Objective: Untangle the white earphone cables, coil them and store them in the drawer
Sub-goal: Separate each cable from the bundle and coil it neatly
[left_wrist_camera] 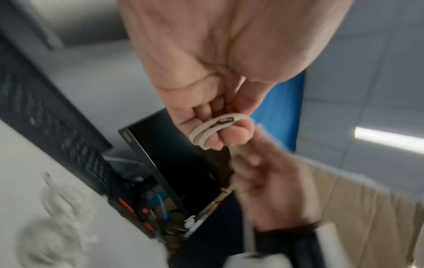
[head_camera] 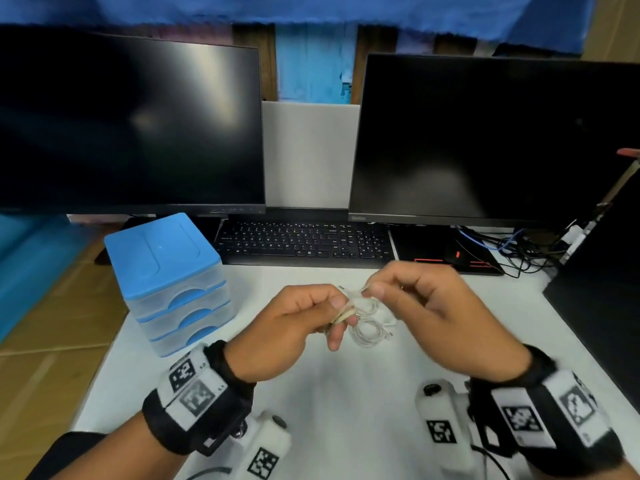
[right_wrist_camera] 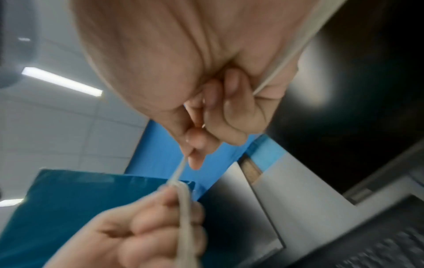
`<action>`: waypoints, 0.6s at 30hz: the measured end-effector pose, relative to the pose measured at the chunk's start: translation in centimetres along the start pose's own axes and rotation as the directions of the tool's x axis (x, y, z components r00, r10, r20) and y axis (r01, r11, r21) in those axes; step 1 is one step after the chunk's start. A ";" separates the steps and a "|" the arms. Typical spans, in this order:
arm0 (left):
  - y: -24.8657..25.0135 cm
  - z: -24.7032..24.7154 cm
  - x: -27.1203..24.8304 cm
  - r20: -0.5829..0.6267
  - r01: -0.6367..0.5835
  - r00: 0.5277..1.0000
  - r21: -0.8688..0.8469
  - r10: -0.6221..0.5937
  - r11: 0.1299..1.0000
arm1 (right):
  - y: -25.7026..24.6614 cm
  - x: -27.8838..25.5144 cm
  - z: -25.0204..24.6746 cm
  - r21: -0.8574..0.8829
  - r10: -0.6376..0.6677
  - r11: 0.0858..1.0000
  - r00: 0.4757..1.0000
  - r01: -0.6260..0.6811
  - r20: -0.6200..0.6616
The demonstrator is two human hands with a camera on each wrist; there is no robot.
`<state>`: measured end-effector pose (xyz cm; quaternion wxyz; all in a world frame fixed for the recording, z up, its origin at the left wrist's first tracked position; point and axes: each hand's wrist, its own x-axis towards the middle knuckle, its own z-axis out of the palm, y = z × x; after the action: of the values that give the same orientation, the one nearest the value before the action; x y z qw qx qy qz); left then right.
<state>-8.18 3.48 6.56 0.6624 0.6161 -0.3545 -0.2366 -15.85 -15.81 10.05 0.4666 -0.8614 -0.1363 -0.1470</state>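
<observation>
In the head view both hands are raised just above the white desk (head_camera: 346, 403), low in the middle of the frame. The left hand (head_camera: 294, 327) has its fingers curled, with several turns of a white earphone cable (head_camera: 343, 315) wound round them; the left wrist view shows these loops (left_wrist_camera: 213, 130) lying across the fingertips, with the thumb pressing down on them. The right hand (head_camera: 429, 306) is just beside it, thumb and forefinger pinched on the free stretch of the same cable, which runs taut between the two hands (the right wrist view shows this strand (right_wrist_camera: 180, 168) leaving the pinch and reaching the left hand's fingers (right_wrist_camera: 160, 223) below). The other fingers of the right hand are folded into the palm.

On the desk directly beyond the hands lies a second bundle of white earphone cables (head_camera: 372, 329), in loose rings, touching neither hand. It appears blurred in the lower left of the left wrist view (left_wrist_camera: 57, 226).

At the left of the head view stands a small drawer unit (head_camera: 173, 285) with a blue top and three translucent drawers with blue handles, all shut. Behind the hands a black keyboard (head_camera: 304, 242) lies along the back of the desk, with a dark monitor (head_camera: 131, 119) at the upper left and another monitor (head_camera: 495, 140) at the upper right. A black mouse pad (head_camera: 443, 247) with red markings sits right of the keyboard, and a tangle of dark and blue wires (head_camera: 512, 247) lies beyond it.
</observation>
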 end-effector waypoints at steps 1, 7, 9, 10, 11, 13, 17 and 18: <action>0.5 0.1 0.1 -0.010 0.018 1.000 -0.128 -0.019 0.992 | 1.0 0.3 -0.1 0.040 0.030 0.999 0.998 -0.028 -0.050; 1.0 -1.0 1.1 -0.296 -0.065 0.946 -0.564 -0.128 0.823 | 3.4 0.0 4.6 -0.004 0.106 0.994 0.994 -0.106 0.041; 0.1 -1.4 1.5 -0.381 -0.094 0.911 -0.566 -0.159 0.819 | 2.8 -0.6 6.0 -0.117 0.084 0.991 0.985 -0.067 0.151; -0.4 -1.5 1.6 -0.416 -0.099 0.893 -0.549 -0.169 0.830 | 2.4 -0.9 6.4 -0.176 0.092 0.983 0.974 -0.055 0.208; -1.0 -1.7 1.8 -0.456 -0.099 0.873 -0.510 -0.171 0.854 | 2.0 -1.1 6.6 -0.226 0.110 0.973 0.960 -0.051 0.257; -2.1 -2.0 1.9 -0.568 -0.069 0.818 -0.246 -0.086 0.967 | 1.0 -1.4 6.2 -0.267 0.136 0.962 0.939 -0.049 0.317; -3.7 -2.6 1.3 -0.436 -0.013 0.884 0.336 0.168 0.942 | -1.4 -0.7 3.4 -0.044 0.056 0.998 0.969 -0.046 0.241; -3.7 -2.4 1.1 -0.361 -0.012 0.923 0.323 0.135 0.946 | -1.3 -0.3 2.5 0.013 0.038 0.999 0.990 -0.040 0.139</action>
<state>-5.21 3.73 3.15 0.6199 0.7338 -0.2765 -0.0285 -16.33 -13.08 9.64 0.4657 -0.8683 -0.1528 -0.0764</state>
